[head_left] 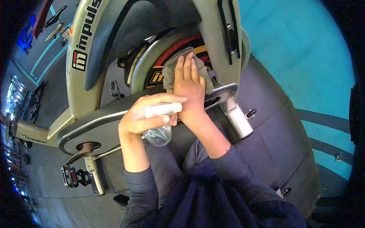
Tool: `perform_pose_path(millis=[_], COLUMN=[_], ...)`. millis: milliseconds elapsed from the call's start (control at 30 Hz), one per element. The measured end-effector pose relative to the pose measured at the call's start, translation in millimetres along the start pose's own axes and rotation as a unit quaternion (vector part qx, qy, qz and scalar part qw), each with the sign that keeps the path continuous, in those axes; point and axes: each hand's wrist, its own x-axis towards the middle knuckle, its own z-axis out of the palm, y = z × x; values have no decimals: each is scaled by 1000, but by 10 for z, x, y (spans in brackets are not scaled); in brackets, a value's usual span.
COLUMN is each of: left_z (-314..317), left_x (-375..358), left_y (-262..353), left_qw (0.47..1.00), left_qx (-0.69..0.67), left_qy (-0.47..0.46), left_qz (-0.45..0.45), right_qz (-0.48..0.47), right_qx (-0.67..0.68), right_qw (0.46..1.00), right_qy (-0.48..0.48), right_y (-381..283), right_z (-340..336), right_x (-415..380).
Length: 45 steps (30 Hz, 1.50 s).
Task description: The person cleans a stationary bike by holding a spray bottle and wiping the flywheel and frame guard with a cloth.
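Note:
My left hand (142, 114) is wrapped round a clear spray bottle (159, 135) with a white nozzle that points right. Just right of it, my right hand (190, 89) lies with fingers stretched over a grey cloth (171, 72), pressing it against the flywheel (148, 62) of an exercise bike. The cloth covers part of the wheel's red, black and yellow disc. Part of the bottle is hidden behind my left fingers, and my left fingertips are close to my right wrist.
The bike's pale frame (78, 76) rises at the left and right of the wheel. A pedal (76, 176) sticks out at the lower left. Below the wheel runs the silver-edged chain cover (110, 123). Teal floor (285, 49) lies at the right.

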Motion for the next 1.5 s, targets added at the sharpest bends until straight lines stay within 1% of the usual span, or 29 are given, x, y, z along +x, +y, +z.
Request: perform_pose_path(millis=[33,100,133,167,233,300,367,433,500,567,600,633,700,733,800,833,900,933,1000,1033,1100,1167,1233,1300,1333,1400,1433,1500], left_z=[-5,15,34,42,23,26,38,10,3,20,38,48,39,43,47,46,42,43,45,50,58,52,74,116,71,62,63,56], left_x=[2,1,10,22,29,28,10,2,7,21,26,26,14,3,3,8,11,8,11,10,17,18,9,28,13,19,33,32], left_y=[-3,-7,-1,11,29,29,42,24,19,-4,0,8,25,34,45,45,48,47,45,49,63,43,25,22,55,48,37,33], left_qw=[1000,1000,999,999,998,997,998,999,1000,1000,1000,1000,999,999,998,998,999,999,997,997,998,998,998,996,997,998,999,999], left_qx=[12,23,28,35,57,63,53,31,18,0,8,16,28,27,42,45,28,29,50,49,42,40,40,63,48,44,39,36], left_qy=[3,6,21,35,28,24,30,7,2,-8,3,14,3,10,24,25,25,27,27,28,25,30,36,62,36,31,25,22], left_qz=[0,-2,-6,-9,-18,-22,-22,-16,-9,-5,-10,-15,-20,-23,-30,-33,-26,-32,-43,-46,-41,-38,-33,-11,-38,-30,-26,-24], right_qz=[2,24,41,41,70,70,67,68,47,35,28,-11,-21,-19,-8,-8,26,28,70,71,116,120,144,140,125,95,96,11], right_qx=[2,-38,22,20,32,28,35,36,1,-62,-81,-170,-115,-112,-103,-98,-101,-96,-77,-76,17,30,96,100,100,90,86,109], right_qw=[1000,999,999,999,997,997,996,996,997,997,996,985,991,991,994,995,995,995,995,995,992,992,985,985,987,991,992,993], right_qy=[-3,8,-26,-26,4,3,44,42,53,16,-29,-20,-66,-67,-33,-33,-3,-5,3,1,-34,-26,-25,-22,-9,11,13,36], right_y=[13,8,31,76,174,245,247,226,221,168,84,136,63,64,60,54,41,54,84,116,167,201,235,237,257,316,355,395], right_z=[30,12,-47,-39,14,58,86,75,46,-4,-119,41,-87,-79,-43,-7,65,97,87,59,-29,41,78,40,42,36,38,-10], right_x=[31,116,125,150,243,293,303,279,235,131,55,5,-40,-43,-34,-20,25,56,157,191,279,341,392,381,363,305,267,186])
